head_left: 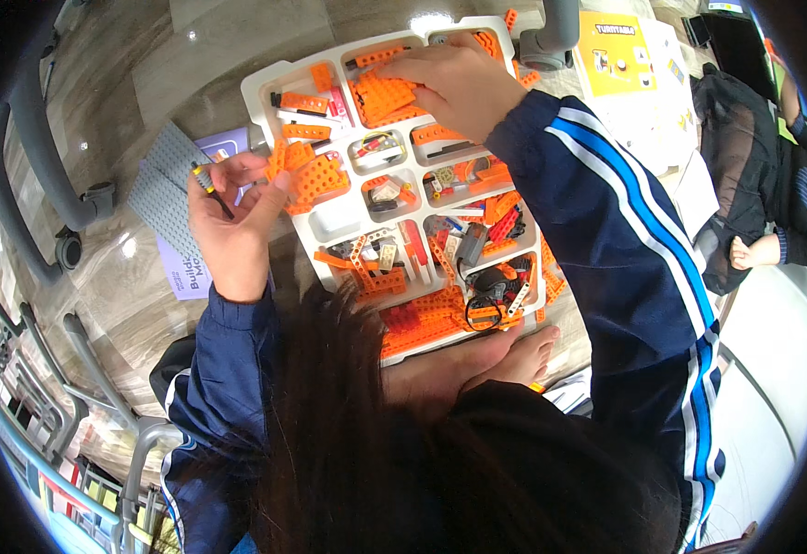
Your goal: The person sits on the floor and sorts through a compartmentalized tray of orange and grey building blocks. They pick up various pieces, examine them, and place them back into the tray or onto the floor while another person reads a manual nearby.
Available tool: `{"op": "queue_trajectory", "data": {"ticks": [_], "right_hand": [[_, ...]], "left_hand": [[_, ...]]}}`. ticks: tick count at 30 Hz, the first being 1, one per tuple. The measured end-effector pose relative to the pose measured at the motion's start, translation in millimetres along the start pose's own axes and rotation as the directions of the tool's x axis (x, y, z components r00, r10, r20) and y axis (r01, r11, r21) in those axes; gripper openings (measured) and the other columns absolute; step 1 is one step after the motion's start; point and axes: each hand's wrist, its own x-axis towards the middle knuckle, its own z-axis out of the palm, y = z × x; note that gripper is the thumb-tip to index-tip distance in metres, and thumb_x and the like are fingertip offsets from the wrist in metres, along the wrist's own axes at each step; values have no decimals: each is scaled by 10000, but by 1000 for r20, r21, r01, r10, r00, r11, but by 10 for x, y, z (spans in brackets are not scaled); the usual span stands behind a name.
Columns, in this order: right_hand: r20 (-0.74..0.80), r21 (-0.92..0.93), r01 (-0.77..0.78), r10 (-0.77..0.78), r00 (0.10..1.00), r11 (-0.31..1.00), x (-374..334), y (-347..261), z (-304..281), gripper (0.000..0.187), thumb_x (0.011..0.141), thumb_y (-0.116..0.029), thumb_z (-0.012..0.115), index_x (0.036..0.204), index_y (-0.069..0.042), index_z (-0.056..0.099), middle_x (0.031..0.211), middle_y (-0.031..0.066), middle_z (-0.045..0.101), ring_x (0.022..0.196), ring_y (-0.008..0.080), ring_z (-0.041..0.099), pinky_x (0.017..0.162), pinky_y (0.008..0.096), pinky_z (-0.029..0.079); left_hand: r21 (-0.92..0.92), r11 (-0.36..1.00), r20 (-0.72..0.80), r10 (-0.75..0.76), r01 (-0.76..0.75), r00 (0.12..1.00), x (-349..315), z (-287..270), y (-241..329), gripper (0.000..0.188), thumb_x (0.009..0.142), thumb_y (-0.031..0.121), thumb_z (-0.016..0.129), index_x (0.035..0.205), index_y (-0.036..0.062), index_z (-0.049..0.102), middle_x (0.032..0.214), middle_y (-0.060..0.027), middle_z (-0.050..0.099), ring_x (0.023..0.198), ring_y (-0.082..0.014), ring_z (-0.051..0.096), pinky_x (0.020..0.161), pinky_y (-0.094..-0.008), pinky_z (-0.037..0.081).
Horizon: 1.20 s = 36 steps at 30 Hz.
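Arching over the white tray [334, 222], the right hand [466, 88] bends its fingers against orange plates [383, 100]; whether they pinch one cannot be told. The left hand [232, 222] curls its fingers around a small yellow-and-black piece [203, 178], thumb tip near an orange panel [320, 181]. The piece seems light, stiff, slightly slick, best pinched at its thicker yellow end.
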Motion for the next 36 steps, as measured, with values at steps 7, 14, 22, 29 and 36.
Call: {"op": "queue_trajectory", "data": {"ticks": [7,14,22,29,36], "right_hand": [[253,2,-92,89,963,996,57,-65,-189,310,914,-89,627,1221,-124,657,1081,171,699,960,329,666,986,458,435],[-71,172,10,2,998,985,-35,-78,-268,242,915,-153,653,1149,-109,692,1138,157,668,1002,330,634,943,444,465],[30,-106,144,-141,989,984,-397,-485,-67,290,777,-380,756,981,-176,727,1477,69,461,1358,292,403,1047,525,369],[-37,-105,92,-96,995,990,-432,-473,34,254,741,-201,775,989,-173,727,1506,79,423,1356,315,402,1051,508,380],[99,-117,124,-113,989,985,-288,-503,10,348,683,-17,699,1005,-145,729,1505,93,425,1363,320,395,1042,489,403]], "left_hand": [[10,1000,-3,26,-26,1000,31,-28,-8,443,800,-116,743,997,85,401,1102,-115,588,1038,-164,586,818,-298,555],[19,1000,55,-5,4,998,-23,39,-18,429,802,-116,741,984,80,406,1092,-109,591,1007,-155,603,776,-268,539],[147,985,139,74,-94,988,-33,81,-89,416,796,-73,771,974,56,418,1064,-108,610,986,-159,617,803,-270,488],[188,976,164,81,-112,983,-31,84,-82,405,797,-56,770,970,31,414,1041,-119,621,981,-166,617,807,-276,493],[203,973,178,78,-114,981,-54,86,-74,383,809,-37,764,969,3,419,1043,-138,633,951,-167,625,801,-276,504]]}}
